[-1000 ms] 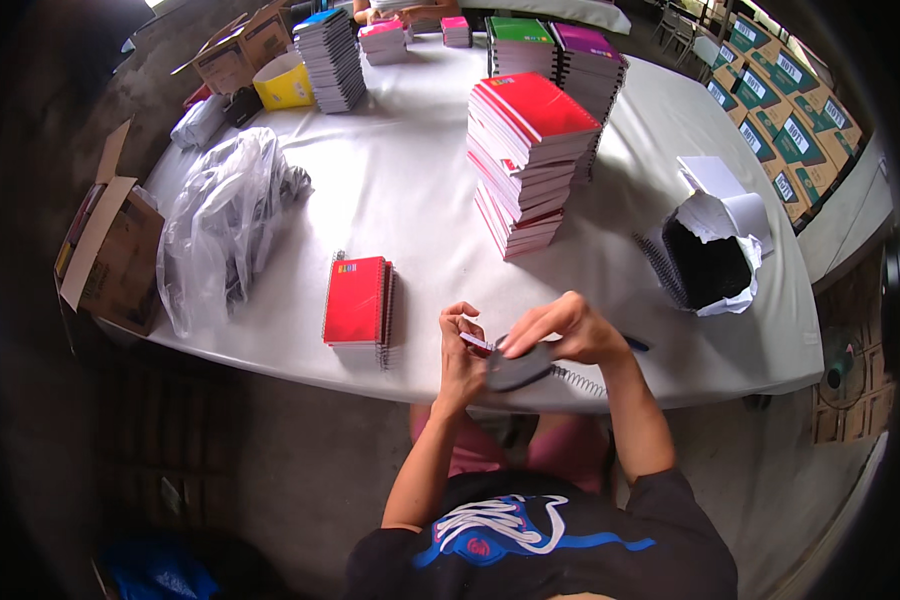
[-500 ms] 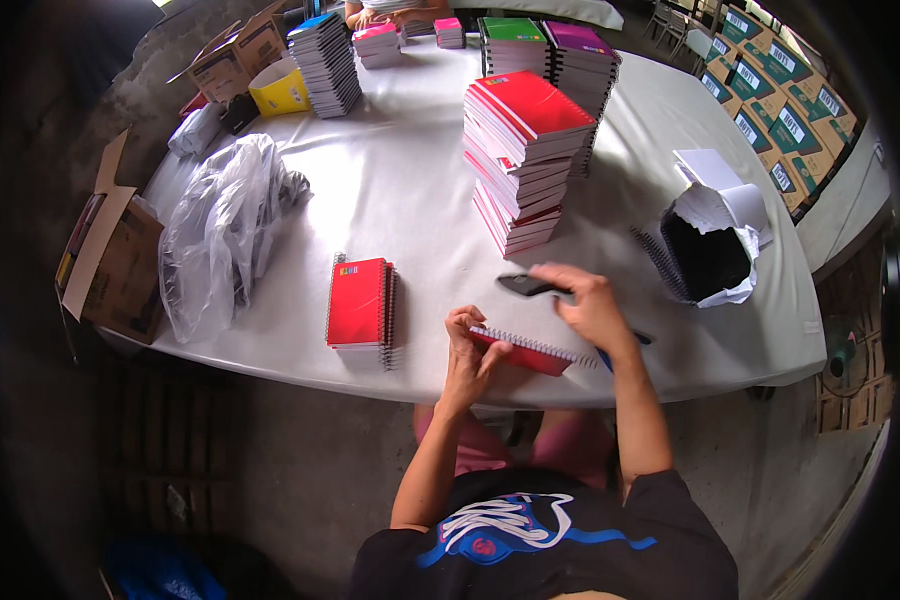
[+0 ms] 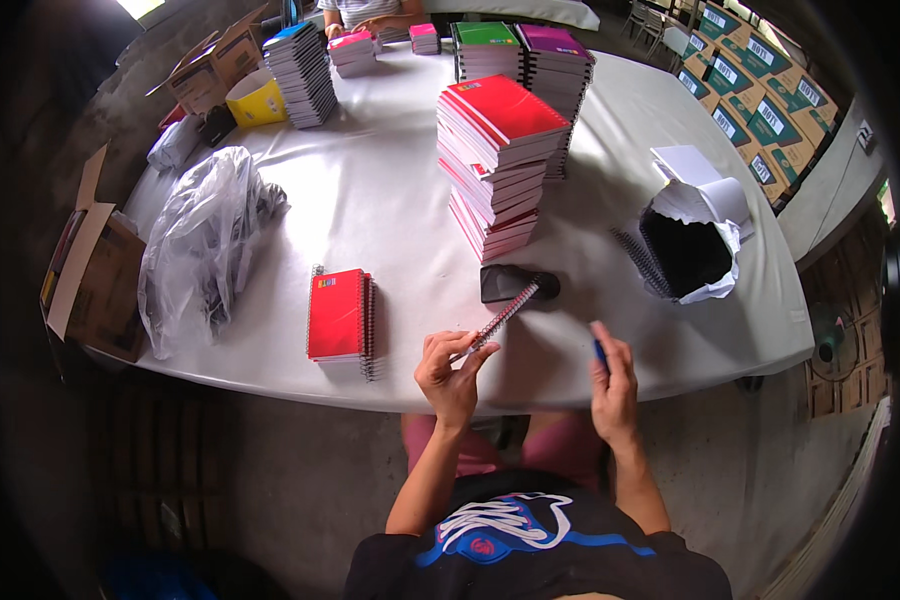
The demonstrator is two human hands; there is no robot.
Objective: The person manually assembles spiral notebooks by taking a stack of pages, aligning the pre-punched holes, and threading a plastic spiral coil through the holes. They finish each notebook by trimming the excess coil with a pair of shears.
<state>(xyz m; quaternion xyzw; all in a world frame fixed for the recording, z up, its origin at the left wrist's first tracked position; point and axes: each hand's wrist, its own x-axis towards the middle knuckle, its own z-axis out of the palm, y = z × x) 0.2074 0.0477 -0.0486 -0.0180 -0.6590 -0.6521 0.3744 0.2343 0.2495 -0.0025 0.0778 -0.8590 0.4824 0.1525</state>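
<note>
My left hand [image 3: 450, 375] pinches a spiral notebook [image 3: 507, 313] by its near end. The notebook stands nearly edge-on, so its coil binding and a thin line of red show. Close to the table's front edge, my right hand [image 3: 613, 385] is closed round a slim blue thing [image 3: 600, 354]; most of it is hidden in the fingers. Just beyond the held notebook lies a black object [image 3: 510, 284], its kind unclear. A small stack of red spiral notebooks [image 3: 336, 315] lies left of my left hand. Farther off rises a tall stack of red-covered notebooks [image 3: 505, 110].
On the right of the white table [image 3: 410, 210] is a torn white wrapper [image 3: 705, 250] with black coils. A clear plastic bag [image 3: 205, 250] and open carton [image 3: 100, 270] sit left. Green [image 3: 487, 45] and purple notebooks [image 3: 555, 50] stand behind. Across the table sits another person [image 3: 370, 15].
My right hand has moved off the black object and back toward the table's front edge. My left hand has turned the notebook from lying across to nearly edge-on, pointing away from me.
</note>
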